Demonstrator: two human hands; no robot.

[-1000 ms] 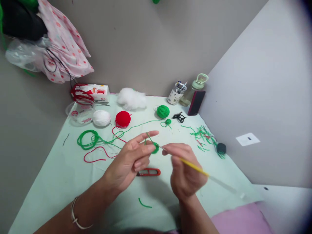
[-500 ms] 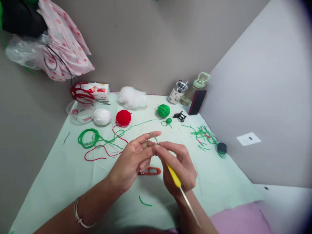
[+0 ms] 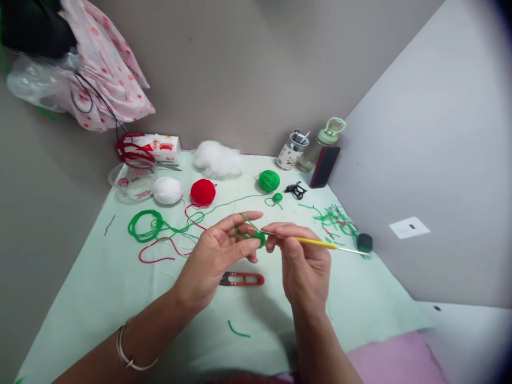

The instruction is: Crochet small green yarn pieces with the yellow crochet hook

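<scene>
Between thumb and fingers, my left hand (image 3: 224, 245) pinches a small green crochet piece (image 3: 262, 238). Green yarn (image 3: 250, 221) loops over its raised index finger. My right hand (image 3: 306, 261) grips a crochet hook (image 3: 316, 242) by its yellow handle, the shaft lying nearly level and its thin tip at the crochet piece and yarn. Whether the tip is inside a stitch I cannot tell. Below my left hand lie red-handled thread snips (image 3: 246, 279) on the cloth, partly covered by that hand. A short green yarn scrap (image 3: 239, 332) rests nearer to me.
Behind my hands are a white yarn ball (image 3: 168, 190), a red yarn ball (image 3: 202, 192), a green yarn ball (image 3: 269, 181) and white stuffing (image 3: 217, 159). To the right are a black claw clip (image 3: 296, 190), green scraps (image 3: 336, 217), a phone (image 3: 325, 167) and a bottle (image 3: 316, 151).
My right hand has moved right and turned, swinging the hook from pointing steeply down toward me to nearly level. The green crochet piece now shows at my left fingertips, and more of the snips is uncovered.
</scene>
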